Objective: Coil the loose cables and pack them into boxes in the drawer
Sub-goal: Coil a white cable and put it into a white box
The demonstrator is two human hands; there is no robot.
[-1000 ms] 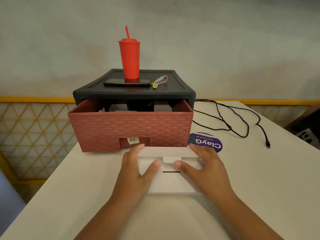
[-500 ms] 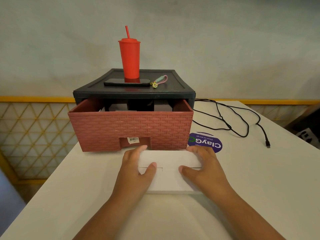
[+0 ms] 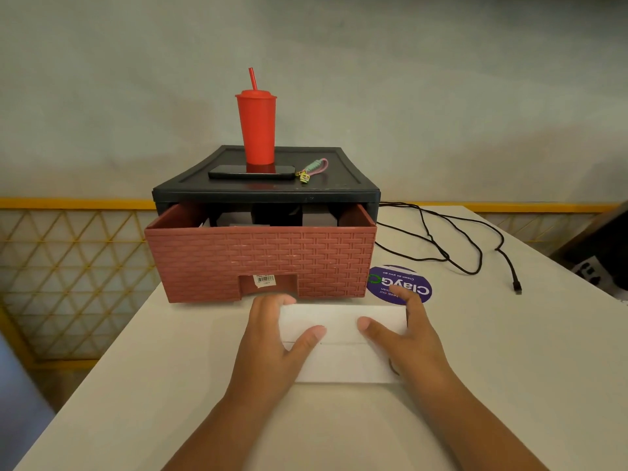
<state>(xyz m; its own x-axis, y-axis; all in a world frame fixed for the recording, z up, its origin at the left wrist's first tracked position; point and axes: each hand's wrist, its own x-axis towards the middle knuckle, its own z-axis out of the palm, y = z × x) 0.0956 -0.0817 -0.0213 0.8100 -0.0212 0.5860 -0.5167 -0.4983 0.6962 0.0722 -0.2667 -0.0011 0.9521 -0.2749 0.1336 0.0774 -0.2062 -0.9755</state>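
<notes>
A flat white box lies on the white table just in front of the open brick-patterned red drawer. My left hand grips the box's left end, thumb on the lid. The right end is gripped by my right hand, thumb also on the lid. The lid lies flat and closed. A loose black cable sprawls on the table right of the drawer, its plug toward me. Dark boxes sit inside the drawer, mostly hidden.
The drawer belongs to a black cabinet carrying a red cup with straw, a phone and a keychain. A purple round sticker lies beside my right hand. The table edge drops off at left.
The box's lid flap, open with its tab showing a second ago, has been folded down and tucked in. Both thumbs moved onto the closed lid.
</notes>
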